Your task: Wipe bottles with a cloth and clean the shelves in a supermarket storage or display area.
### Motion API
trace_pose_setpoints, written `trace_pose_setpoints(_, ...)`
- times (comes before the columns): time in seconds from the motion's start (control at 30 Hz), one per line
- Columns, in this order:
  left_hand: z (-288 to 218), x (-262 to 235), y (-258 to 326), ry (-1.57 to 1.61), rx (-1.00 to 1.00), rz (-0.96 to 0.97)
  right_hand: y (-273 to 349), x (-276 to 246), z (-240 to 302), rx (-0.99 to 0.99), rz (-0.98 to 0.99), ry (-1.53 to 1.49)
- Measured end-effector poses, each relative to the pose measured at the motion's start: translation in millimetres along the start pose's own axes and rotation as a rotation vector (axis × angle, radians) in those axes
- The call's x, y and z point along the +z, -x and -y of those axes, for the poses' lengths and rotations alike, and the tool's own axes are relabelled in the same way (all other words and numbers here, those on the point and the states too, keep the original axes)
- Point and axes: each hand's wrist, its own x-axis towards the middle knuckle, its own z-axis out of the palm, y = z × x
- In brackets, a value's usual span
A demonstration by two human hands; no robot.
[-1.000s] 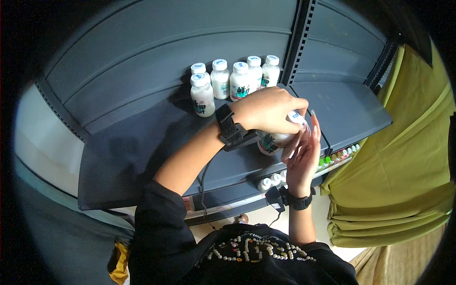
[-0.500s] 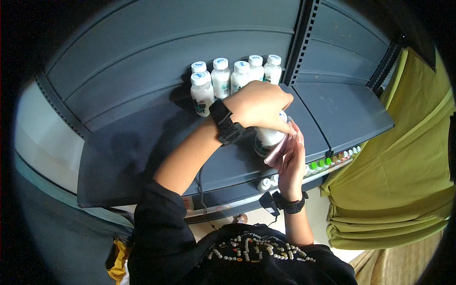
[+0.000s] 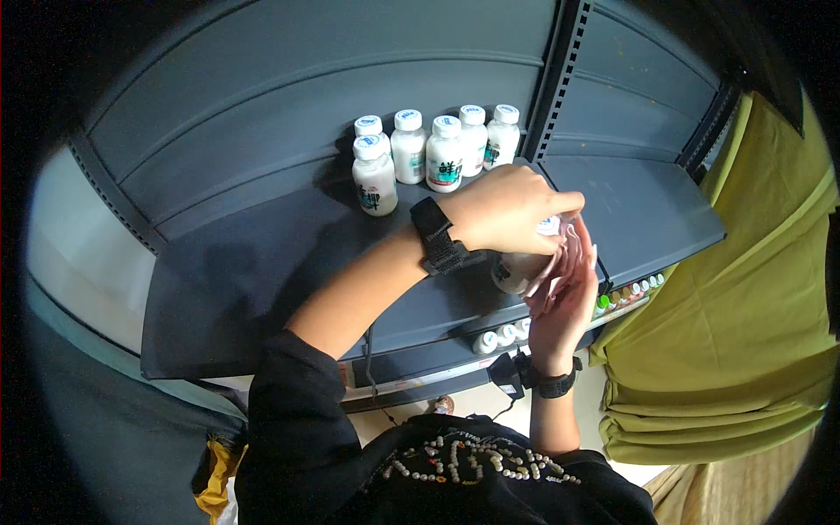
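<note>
A white bottle with a white cap is tilted over the front part of the grey shelf, partly hidden by my hands. My left hand reaches across from the left and grips it near the cap, fingers curled round. On the other side, my right hand presses a pink cloth against the bottle, its fingers pointing up along the folds. Several similar white bottles stand upright toward the back; one bottle is nearest to my left wrist.
The grey shelf has a tall back panel and a slotted upright post. Below its front edge, a lower shelf carries small white bottles and a row with coloured caps. A green curtain hangs at right.
Both hands, with the bottle and the pink cloth, have shifted to the right. The bottles at the back, partly covered before, now show more fully.
</note>
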Motion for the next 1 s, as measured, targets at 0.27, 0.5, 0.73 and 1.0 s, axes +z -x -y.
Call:
trace_pose_setpoints(0.27,-1.1,1.1,-3.0,0.07,-0.002,0.016,-11.1,-10.9,-11.1,-0.024,-0.132,0.014)
trace_pose_setpoints(0.5,1.7,3.4,-0.2,0.071,-0.024,0.022,-7.9,-28.4,-28.0,0.147,-0.128,-0.018)
trace_pose_setpoints(0.73,1.1,-2.5,2.6,0.055,-0.038,0.046,-1.1,-23.5,-13.8,0.231,-0.13,-0.063)
trace_pose_setpoints(1.0,0.6,-10.1,2.1,0.002,-0.036,0.03,-14.0,-8.6,0.7,0.07,0.01,-0.033)
